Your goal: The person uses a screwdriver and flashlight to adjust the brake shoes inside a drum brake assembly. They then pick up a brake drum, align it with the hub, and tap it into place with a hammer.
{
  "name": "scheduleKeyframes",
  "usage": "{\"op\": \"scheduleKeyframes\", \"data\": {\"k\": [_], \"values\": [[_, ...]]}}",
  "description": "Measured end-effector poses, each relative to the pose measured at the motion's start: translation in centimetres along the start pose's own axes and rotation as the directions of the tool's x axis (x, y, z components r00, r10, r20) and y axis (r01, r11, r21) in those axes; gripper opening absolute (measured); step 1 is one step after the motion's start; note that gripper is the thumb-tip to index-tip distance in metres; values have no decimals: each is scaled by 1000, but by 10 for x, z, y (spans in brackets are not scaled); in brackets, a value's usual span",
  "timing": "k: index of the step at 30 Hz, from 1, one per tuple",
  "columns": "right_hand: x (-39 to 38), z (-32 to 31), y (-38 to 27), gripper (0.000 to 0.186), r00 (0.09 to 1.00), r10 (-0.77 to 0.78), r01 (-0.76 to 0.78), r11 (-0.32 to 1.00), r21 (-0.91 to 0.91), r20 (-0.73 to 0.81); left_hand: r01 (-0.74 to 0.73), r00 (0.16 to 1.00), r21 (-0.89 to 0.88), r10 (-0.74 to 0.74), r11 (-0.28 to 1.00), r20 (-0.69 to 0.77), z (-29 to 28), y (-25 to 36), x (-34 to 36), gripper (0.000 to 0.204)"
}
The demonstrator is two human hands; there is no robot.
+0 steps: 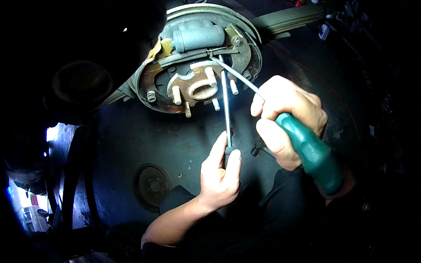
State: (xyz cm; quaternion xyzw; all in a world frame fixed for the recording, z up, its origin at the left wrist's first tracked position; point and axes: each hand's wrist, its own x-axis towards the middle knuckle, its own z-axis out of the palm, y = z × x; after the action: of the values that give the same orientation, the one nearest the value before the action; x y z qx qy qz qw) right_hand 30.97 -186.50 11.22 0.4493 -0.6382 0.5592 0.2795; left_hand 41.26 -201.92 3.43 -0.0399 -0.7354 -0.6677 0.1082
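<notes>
A rusty drum brake assembly [153, 83] with wheel studs, a grey wheel cylinder [197, 35] and a coiled return spring [182, 57] sits at the top centre. My right hand [289, 118] grips a screwdriver by its green handle [313, 153]; the curved metal shaft [237, 75] reaches up to the spring area. My left hand [219, 173] pinches the lower end of a thin straight metal rod [226, 103] that points up toward the hub [201, 87].
A dark round drum [151, 184] lies on the dark floor at lower left. A leaf spring [285, 19] runs off to the upper right. Bright daylight shows at the far lower left. Most of the surroundings are in shadow.
</notes>
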Motion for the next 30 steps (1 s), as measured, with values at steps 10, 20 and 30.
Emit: {"op": "scheduleKeyframes", "data": {"k": [10,20,30], "values": [[-7,-1,6,12,994,-74,79,994,-71,80,-49,999,17,49,999,-18,-2,-5,-2,45],[-15,14,7,10,994,-107,105,992,-69,-27,-139,990,66,139,988,2,0,-7,0,47],[7,0,-8,8,999,11,-11,1000,12,34,-17,1000,-8,17,1000,-10,1,0,2,44]]}}
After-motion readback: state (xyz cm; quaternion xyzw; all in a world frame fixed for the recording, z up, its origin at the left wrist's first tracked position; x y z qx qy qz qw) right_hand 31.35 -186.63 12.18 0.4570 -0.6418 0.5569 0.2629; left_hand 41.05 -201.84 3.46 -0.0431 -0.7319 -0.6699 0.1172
